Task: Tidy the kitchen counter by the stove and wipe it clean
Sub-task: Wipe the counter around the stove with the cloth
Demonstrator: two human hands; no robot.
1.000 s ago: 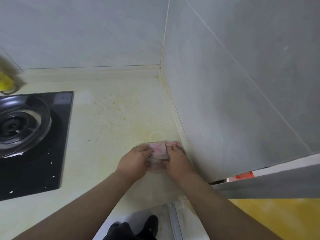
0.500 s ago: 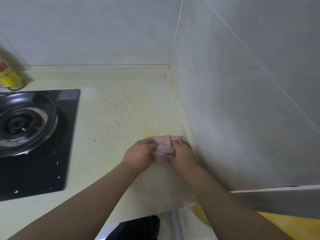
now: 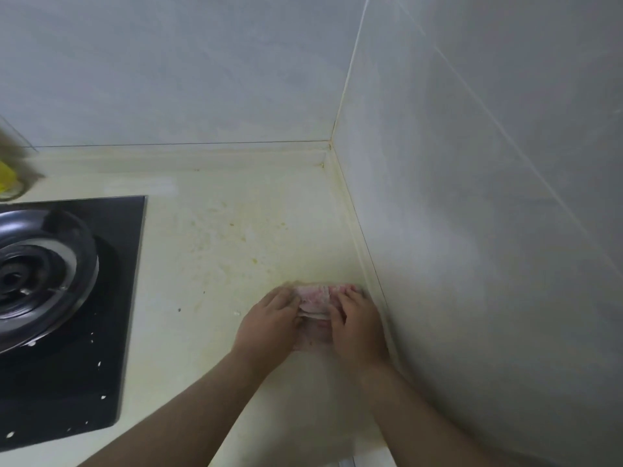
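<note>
- One small pink and white patterned cloth (image 3: pixel 315 299), bunched and folded, lies on the pale cream countertop (image 3: pixel 219 264) near its front edge, just beside the strip where the counter meets the right-hand wall
- Two bare hands are on it, close together with the cloth between them: the left hand (image 3: pixel 269 321) grips the cloth's left side with curled fingers, and the right hand (image 3: pixel 359 325) holds its right side, fingertips curled over the far edge
- Several yellowish stains (image 3: pixel 254 261) and small specks mark the counter beyond the cloth, towards the back corner
- One black glass hob (image 3: pixel 114 298) is set into the counter well to the left, carrying one round silver burner ring (image 3: pixel 37 274); a scatter of white crumbs (image 3: pixel 99 364) dots the glass
- One yellow container (image 3: pixel 5 176) stands at the far left edge behind the hob, too blurred to read any label
- Two grey tiled walls (image 3: pixel 472 197) meet in the corner behind the counter
</note>
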